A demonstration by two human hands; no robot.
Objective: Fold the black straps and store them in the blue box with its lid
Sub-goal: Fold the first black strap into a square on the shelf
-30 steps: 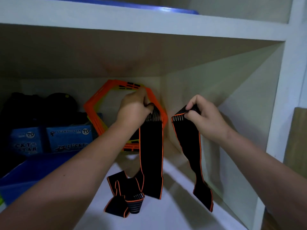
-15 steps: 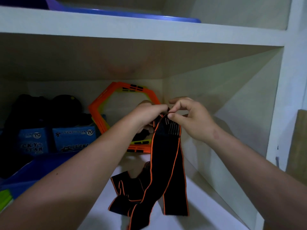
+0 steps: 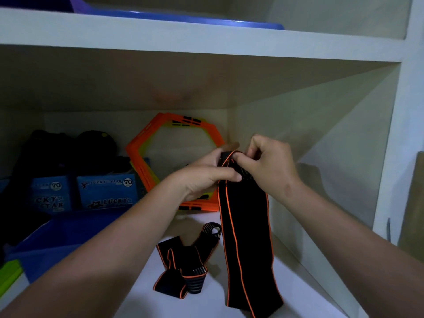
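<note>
A long black strap with orange edging hangs doubled over from both my hands inside the white shelf. My left hand grips its top from the left, thumb across the front. My right hand pinches the folded top edge from the right. The strap's lower end reaches the shelf floor. A second black strap lies crumpled on the shelf floor below my left wrist. The blue box sits at the lower left, partly behind my left forearm. A blue lid lies on the shelf above.
Orange hexagonal frames lean against the back wall. Two blue "Lucky Star" cartons and dark items stand at the back left. The shelf's right wall is close to my right hand. A green object shows at the far left.
My hands came together from apart, joining the strap's two ends into a fold. They then shifted right and regripped the top, so the doubled strap hangs straighter.
</note>
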